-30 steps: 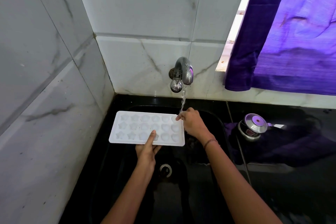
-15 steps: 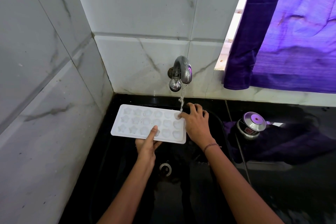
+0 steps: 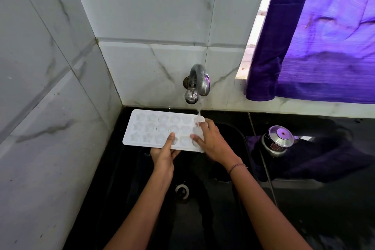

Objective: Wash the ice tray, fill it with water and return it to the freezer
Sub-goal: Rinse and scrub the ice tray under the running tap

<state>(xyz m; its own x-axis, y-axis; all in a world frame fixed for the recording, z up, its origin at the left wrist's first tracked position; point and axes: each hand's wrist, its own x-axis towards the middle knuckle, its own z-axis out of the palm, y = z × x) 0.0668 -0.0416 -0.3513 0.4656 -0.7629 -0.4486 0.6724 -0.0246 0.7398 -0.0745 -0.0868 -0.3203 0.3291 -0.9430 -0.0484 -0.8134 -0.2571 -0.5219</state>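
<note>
Tray [image 3: 160, 129] over sink [image 3: 203, 221], L hand [image 3: 163, 157] pinching near edge, thumb on top, R hand [image 3: 214, 143] laid loose on right end, tap [image 3: 197, 83] water hitting far-right corner.

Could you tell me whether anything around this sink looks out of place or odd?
Nothing looks damaged or spilled. The ice tray is held over the sink, water from the tap landing only on its far right corner. The one oddity: a steel container lying tilted on a dark cloth right of the sink.
</note>
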